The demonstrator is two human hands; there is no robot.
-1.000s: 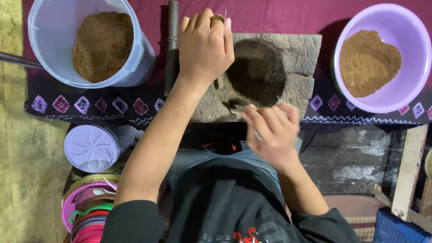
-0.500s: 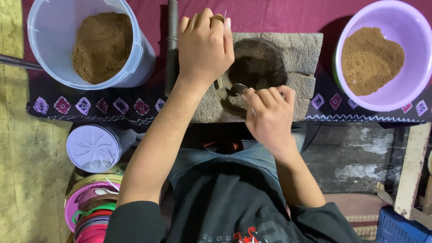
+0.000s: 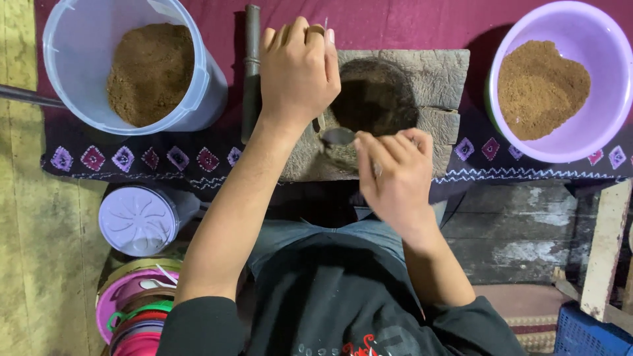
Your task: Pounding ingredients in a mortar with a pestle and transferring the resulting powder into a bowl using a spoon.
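A square stone mortar [image 3: 432, 79] with a round dark hollow sits on the maroon cloth in front of me. My left hand [image 3: 298, 69] rests palm down on its left rim, fingers together, a ring on one finger. My right hand [image 3: 395, 175] grips a metal spoon [image 3: 338, 136] whose bowl lies at the near edge of the hollow. A dark metal pestle [image 3: 251, 69] lies on the cloth just left of the mortar.
A clear plastic bucket [image 3: 79, 46] of brown powder stands at the far left. A lilac bowl [image 3: 597, 118] of brown powder stands at the right. A lidded white container [image 3: 138, 219] and stacked coloured lids [image 3: 132, 310] lie near my left knee. A blue crate corner [image 3: 590, 333] shows bottom right.
My right hand has moved forward and left with the spoon, from the mortar's near edge up to the hollow. My left hand has stayed on the rim.
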